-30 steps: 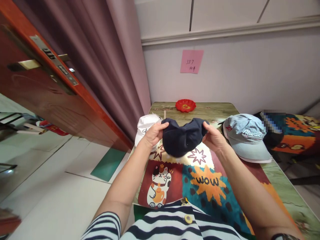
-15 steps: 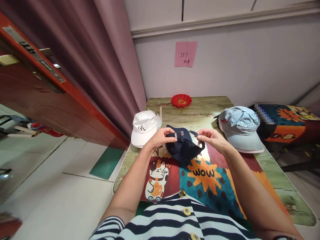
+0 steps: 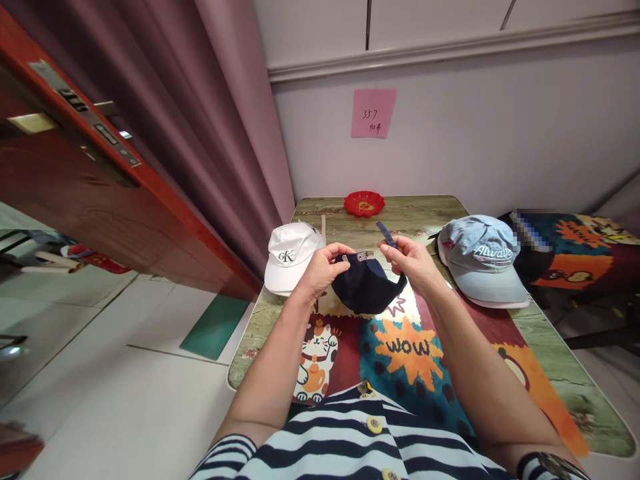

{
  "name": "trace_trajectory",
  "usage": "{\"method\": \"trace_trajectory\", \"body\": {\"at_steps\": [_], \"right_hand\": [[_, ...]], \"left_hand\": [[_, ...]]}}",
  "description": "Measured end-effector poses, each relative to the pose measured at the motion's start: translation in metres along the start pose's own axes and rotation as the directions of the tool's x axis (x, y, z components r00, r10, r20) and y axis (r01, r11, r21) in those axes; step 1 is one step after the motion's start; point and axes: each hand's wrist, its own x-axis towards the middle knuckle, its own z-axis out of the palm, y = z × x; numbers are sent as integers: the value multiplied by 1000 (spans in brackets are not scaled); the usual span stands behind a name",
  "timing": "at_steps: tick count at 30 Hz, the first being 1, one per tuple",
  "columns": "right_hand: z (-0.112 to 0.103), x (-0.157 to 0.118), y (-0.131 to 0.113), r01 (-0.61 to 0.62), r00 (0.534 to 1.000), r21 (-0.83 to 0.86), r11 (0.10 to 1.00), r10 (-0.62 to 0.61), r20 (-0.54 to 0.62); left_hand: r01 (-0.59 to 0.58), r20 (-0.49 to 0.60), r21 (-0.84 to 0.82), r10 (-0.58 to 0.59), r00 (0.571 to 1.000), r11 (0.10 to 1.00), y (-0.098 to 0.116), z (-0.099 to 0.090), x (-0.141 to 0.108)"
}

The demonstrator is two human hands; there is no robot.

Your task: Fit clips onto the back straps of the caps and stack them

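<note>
A dark navy cap [image 3: 367, 287] is held up above the printed cloth, its back strap undone. My left hand [image 3: 325, 270] pinches the strap end with the metal buckle [image 3: 364, 255]. In my right hand [image 3: 413, 261] is the other strap, its free tip [image 3: 385, 233] pointing up and to the left, apart from the buckle. A white cap [image 3: 291, 257] with dark letters rests on the table left of my left hand. To the right sits a light blue cap [image 3: 480, 260] with white lettering.
A red scalloped dish [image 3: 364, 204] stands at the table's back edge [image 3: 415, 197]. Behind is a wall with a pink note [image 3: 373, 113]. A curtain and a wooden door [image 3: 150, 220] are on the left. Another cloth-covered surface lies beyond the blue cap.
My right hand has moved left, nearer the buckle, and the strap tip now points upward. The navy cap has turned so that its metal buckle shows on top.
</note>
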Motion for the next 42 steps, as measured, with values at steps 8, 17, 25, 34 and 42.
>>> {"method": "trace_trajectory", "body": {"at_steps": [8,17,25,34,42], "right_hand": [[23,3,14,-207,967,54,977,196,161],[40,6,18,-110,991,100,989,117,-63],[62,-1,-2,41,995,43,998,-37,-95],[47,-6,-12,76,997,-107,991,-79,-24],[36,-17,-32,162,981,-249,955,-183,-61]], "left_hand": [[-31,-42,-80,28,999,996,0,2,-6],[-380,-129,662,597,791,646,6,16,-9],[-434,-186,584,634,750,686,9,17,-14],[-400,-297,245,461,836,883,9,9,-13],[-281,-295,-281,196,935,918,-7,-6,-3]]}}
